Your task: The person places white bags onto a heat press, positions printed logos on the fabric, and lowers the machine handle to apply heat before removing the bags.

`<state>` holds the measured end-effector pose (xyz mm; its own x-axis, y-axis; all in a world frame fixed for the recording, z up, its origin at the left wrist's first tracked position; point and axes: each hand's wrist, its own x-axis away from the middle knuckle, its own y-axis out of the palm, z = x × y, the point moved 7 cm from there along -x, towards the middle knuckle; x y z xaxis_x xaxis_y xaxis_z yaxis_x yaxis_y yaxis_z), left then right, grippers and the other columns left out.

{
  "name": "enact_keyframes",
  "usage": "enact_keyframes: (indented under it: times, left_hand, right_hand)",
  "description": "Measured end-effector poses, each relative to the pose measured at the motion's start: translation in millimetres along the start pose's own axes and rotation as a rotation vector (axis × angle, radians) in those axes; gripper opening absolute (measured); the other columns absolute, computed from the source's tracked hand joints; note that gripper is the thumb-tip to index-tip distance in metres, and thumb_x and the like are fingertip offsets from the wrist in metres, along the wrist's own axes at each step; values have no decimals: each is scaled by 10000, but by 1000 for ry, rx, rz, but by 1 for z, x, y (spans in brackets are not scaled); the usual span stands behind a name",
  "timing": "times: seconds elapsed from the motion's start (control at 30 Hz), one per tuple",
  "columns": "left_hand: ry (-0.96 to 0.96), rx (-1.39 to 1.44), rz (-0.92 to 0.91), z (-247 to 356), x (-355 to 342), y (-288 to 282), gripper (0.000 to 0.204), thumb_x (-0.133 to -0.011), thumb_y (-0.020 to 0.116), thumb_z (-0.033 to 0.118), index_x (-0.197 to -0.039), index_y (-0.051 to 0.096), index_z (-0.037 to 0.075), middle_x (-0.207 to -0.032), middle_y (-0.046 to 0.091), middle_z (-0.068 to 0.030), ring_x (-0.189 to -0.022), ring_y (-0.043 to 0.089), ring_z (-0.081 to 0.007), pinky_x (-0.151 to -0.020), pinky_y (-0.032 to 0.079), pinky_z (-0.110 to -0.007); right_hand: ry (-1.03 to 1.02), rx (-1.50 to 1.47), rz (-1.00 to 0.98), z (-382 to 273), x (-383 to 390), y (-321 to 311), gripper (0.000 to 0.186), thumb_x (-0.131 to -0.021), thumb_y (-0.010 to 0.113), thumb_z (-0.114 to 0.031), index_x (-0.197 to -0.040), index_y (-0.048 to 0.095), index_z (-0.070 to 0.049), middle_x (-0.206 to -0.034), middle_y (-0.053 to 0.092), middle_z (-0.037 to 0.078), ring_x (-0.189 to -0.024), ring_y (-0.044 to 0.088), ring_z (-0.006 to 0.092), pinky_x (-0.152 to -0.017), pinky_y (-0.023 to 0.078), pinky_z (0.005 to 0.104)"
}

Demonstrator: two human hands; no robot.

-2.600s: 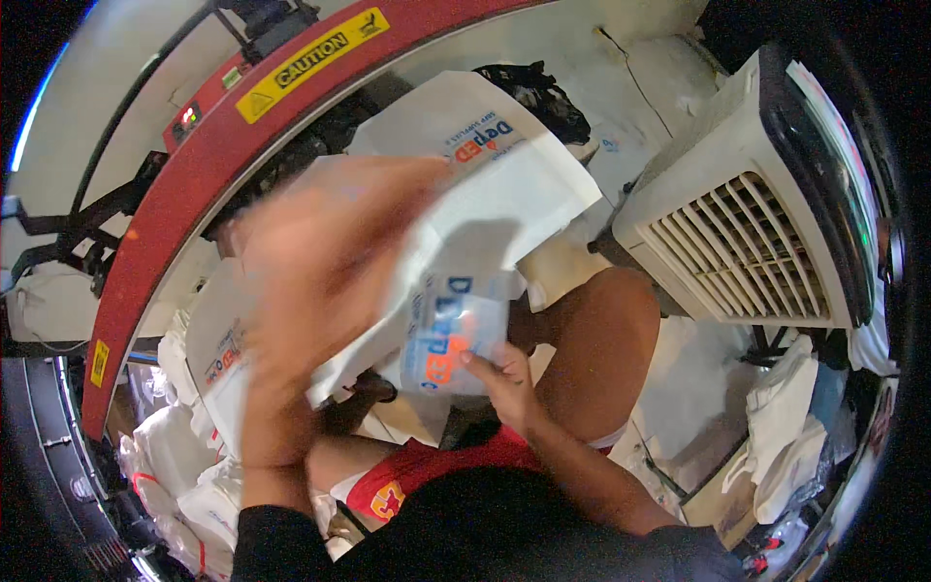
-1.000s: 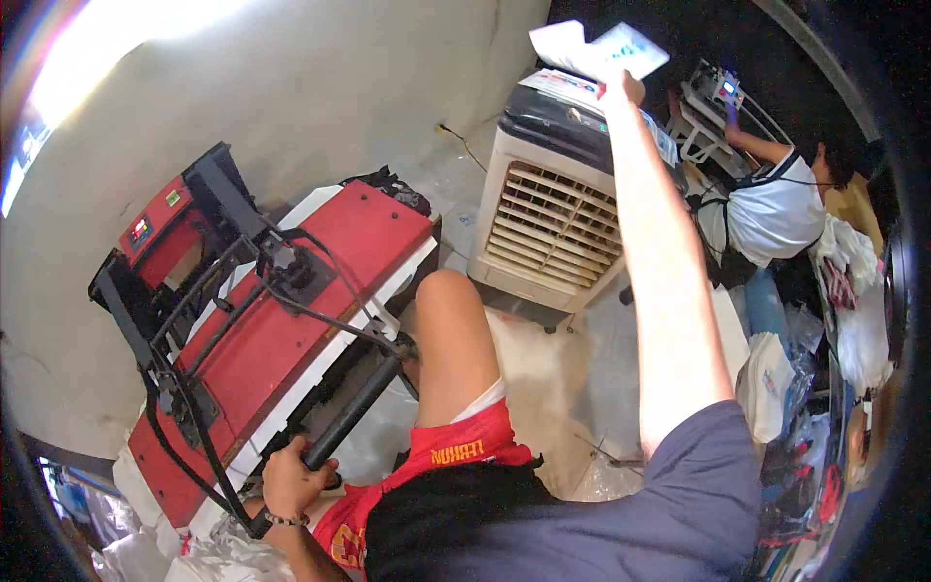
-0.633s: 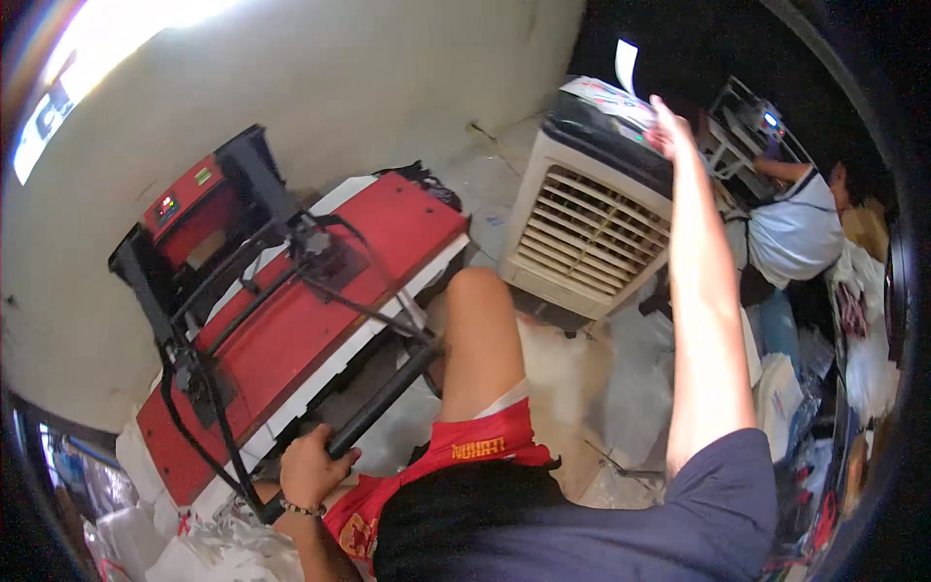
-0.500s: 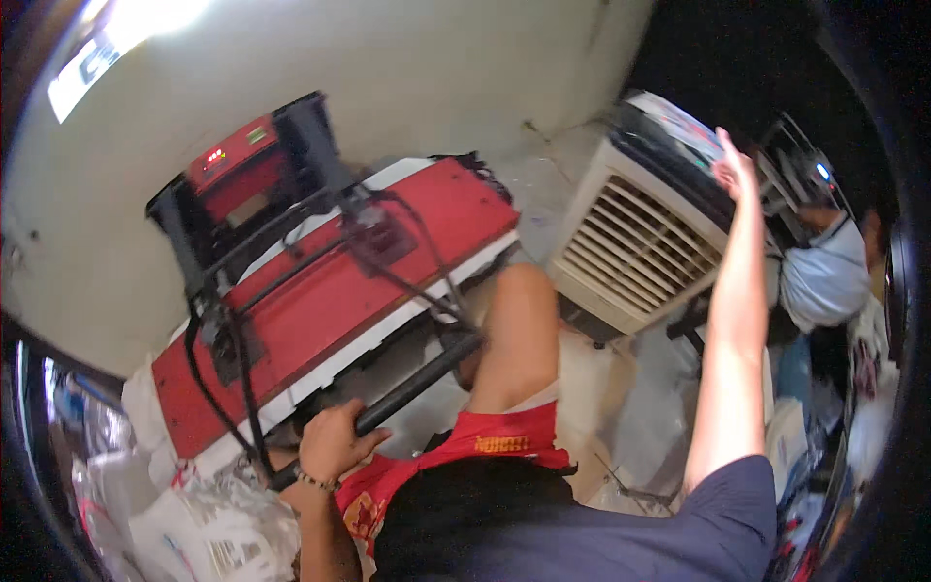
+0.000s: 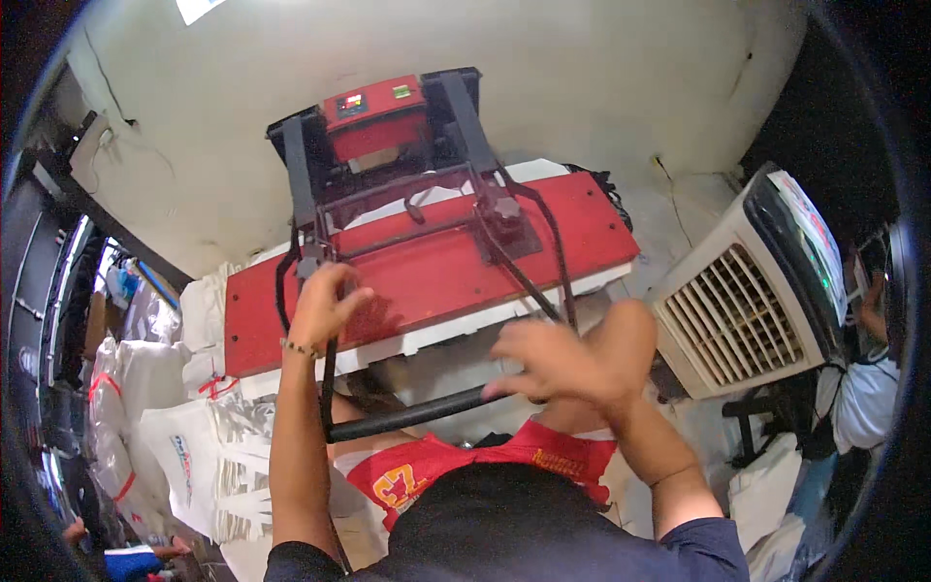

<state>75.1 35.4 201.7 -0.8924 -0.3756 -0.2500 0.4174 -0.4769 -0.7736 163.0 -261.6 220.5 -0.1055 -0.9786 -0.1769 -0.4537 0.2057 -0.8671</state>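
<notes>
A heat press with a wide red top plate (image 5: 427,291) fills the middle of the view, its black handle bar (image 5: 407,415) lying across in front of my lap. Over the left part of the plate, beside the black linkage, my left hand (image 5: 328,308) is raised off the bar, fingers loosely curved and thumb apart. My right hand (image 5: 555,361) hovers at the bar's right end, a little blurred, with its fingers spread; whether it touches the bar is unclear. White fabric (image 5: 427,335) shows along the front edge under the plate. Neither hand holds anything.
A beige air cooler (image 5: 742,301) with a sheet on top stands to the right. White bags (image 5: 194,466) are piled at the left, some bundled in clear plastic with red ties. A wall (image 5: 582,78) rises behind the press. Other people show partly at both edges.
My left hand has let go of the handle bar and risen forward over the plate. My right arm has come back from the cooler's top to the bar's right end. The view has turned.
</notes>
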Motion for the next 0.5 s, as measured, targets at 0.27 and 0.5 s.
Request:
enact_keyframes:
  times: [0.27, 0.5]
  left_hand:
    - [159, -293, -70, 49, 36, 2, 314, -798, 779, 278, -999, 698, 50, -1035, 644, -159, -1028, 611, -358, -890, 493, -423]
    - [84, -185, 233, 6, 31, -29, 382, -752, 813, 266, -1054, 670, 79, -1256, 565, -184, -1187, 511, -380, -1005, 412, -464]
  right_hand:
    - [151, 100, -318, -17, -16, 81, 711, -821, 549, -739, -814, 669, -38, -613, 613, 187, -623, 646, 410, -598, 536, 492]
    - [151, 114, -312, -21, -18, 79, 734, -826, 518, -763, -834, 694, -51, -623, 635, 203, -613, 662, 396, -596, 544, 504]
